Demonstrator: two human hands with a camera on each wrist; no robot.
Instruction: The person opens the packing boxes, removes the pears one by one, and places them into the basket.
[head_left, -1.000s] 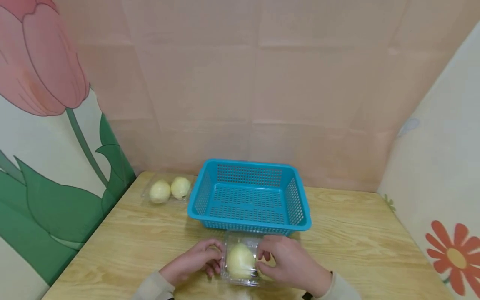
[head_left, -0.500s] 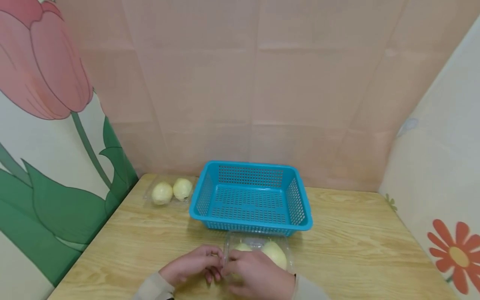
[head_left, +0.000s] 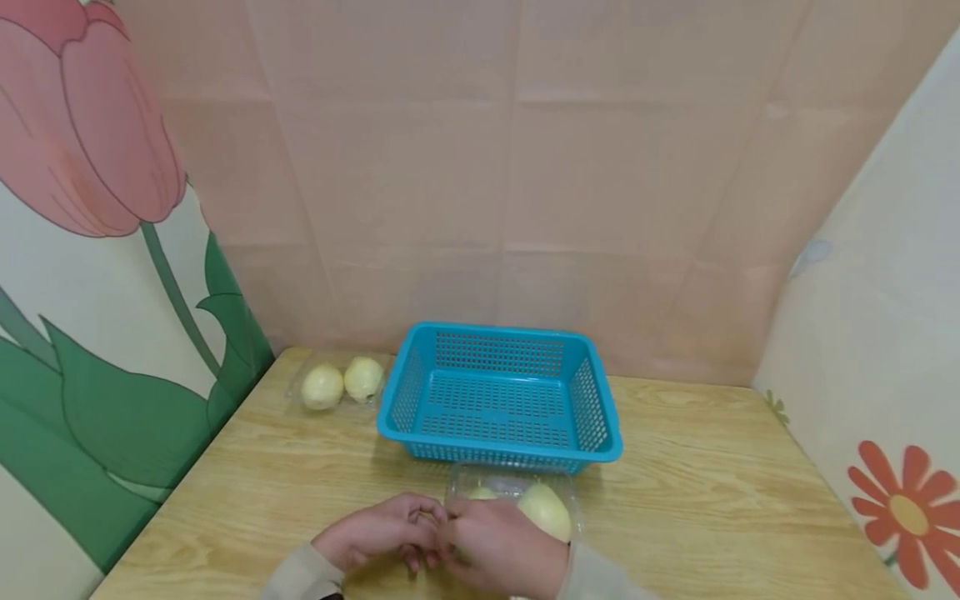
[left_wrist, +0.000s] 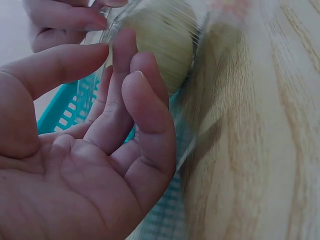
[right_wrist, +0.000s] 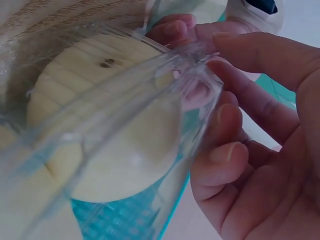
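A clear, rectangular plastic box (head_left: 510,482) holding two pale yellow, round fruits (head_left: 545,510) lies at the near side of the turquoise, rectangular, perforated plastic basket (head_left: 495,446). The right hand (head_left: 510,542) pinches the box at its left end; its fingers are closed on the plastic edge. The left hand (head_left: 386,529) is at the same end, its fingers loosely bent beside the edge and not wrapped around the box. Both hands are nearer the person than the basket. A second clear plastic box (head_left: 330,357) with two pale yellow, round fruits (head_left: 322,387) lies left of the basket. All rest on the light, wood-grain counter (head_left: 697,483). Behind the basket hangs a creased, peach-coloured sheet (head_left: 510,183).
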